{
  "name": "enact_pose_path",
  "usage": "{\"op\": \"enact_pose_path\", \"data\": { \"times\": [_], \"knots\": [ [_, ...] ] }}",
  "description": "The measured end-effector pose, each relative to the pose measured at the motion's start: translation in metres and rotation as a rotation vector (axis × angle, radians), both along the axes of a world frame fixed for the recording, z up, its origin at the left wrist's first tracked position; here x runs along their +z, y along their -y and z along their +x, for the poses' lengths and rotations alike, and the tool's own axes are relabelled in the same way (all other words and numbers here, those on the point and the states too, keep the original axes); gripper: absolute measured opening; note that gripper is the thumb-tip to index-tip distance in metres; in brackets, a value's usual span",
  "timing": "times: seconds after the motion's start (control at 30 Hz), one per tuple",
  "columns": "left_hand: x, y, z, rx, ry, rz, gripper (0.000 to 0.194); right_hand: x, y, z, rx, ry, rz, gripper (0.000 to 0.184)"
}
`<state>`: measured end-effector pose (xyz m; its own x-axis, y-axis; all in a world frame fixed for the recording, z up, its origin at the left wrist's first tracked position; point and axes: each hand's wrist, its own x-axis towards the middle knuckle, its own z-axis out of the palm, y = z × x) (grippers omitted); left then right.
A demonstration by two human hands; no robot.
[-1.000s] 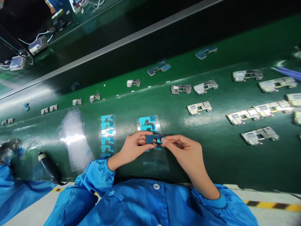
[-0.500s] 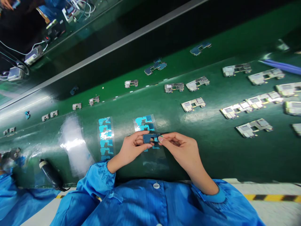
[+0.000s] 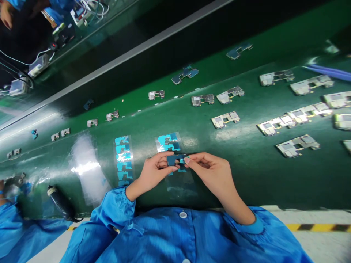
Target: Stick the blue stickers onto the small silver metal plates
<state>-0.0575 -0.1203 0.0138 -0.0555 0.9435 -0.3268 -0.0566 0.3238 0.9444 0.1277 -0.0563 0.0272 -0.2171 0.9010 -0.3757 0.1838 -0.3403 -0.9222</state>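
Note:
A small dark-blue circuit board (image 3: 172,160) is in front of me, held level between both hands. My left hand (image 3: 153,170) pinches its left end, thumb below and fingers along the upper edge. At the right end, my right hand (image 3: 210,170) has thumb and index finger pressed together on the board. A bit of bright blue shows beside that thumb; whether it is film is too small to tell. Beneath the hands lies a clear sheet with bright blue die-cut stickers (image 3: 169,138), partly hidden. A second sticker sheet (image 3: 123,166) lies left of my left wrist.
Several silvery circuit boards (image 3: 225,119) lie on the green bench to the right. More boards (image 3: 156,95) sit on a green belt (image 3: 131,102) beyond. At left are clear plastic sheets (image 3: 89,168), a black corded tool (image 3: 60,202) and a co-worker's blue sleeve (image 3: 24,233).
The boards on the far belt have shifted slightly to the right. Both my hands keep nearly the same hold on the circuit board.

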Motion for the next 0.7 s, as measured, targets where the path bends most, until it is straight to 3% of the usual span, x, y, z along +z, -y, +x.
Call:
{"op": "enact_pose_path", "data": {
  "times": [0.47, 0.7],
  "knots": [
    [0.0017, 0.0, -0.0006, -0.021, -0.024, -0.015, 0.056, 0.0027, -0.0035, 0.0022, -0.017, -0.13, -0.073, 0.03],
    [0.0032, -0.0002, 0.0001, -0.015, 0.007, -0.036, 0.054, 0.0031, -0.0028, 0.0014, -0.012, -0.092, -0.061, 0.033]
  ]
}}
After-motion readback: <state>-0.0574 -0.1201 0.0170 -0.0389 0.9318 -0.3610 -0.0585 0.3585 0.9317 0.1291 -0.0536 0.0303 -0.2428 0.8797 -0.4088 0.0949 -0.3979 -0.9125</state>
